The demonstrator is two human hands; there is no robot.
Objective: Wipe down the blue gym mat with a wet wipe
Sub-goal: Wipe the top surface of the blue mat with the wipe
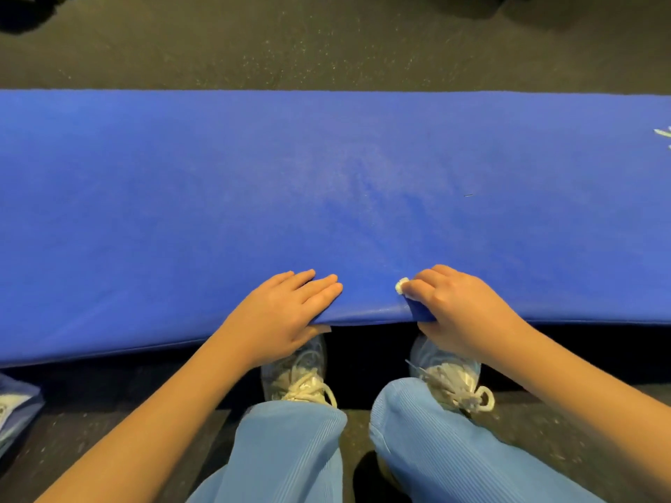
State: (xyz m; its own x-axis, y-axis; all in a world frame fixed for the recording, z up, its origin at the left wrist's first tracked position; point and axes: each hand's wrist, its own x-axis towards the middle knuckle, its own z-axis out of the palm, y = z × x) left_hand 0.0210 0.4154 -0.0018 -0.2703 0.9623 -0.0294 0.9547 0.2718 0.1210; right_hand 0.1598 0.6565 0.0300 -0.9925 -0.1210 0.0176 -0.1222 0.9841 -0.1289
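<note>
Light-blue ribbed knees (290,451) below; left hand (287,314), fingers straight, rests on the blue gym mat (218,183), lying left-right over dark speckled floor (326,41); right hand (461,310) fingers pinch a crumpled white wet wipe (401,285) at its near edge.

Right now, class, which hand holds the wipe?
The right hand: its curled fingers pinch the white wipe at the near edge of the mat. The left hand lies flat on the mat, without one.
</note>
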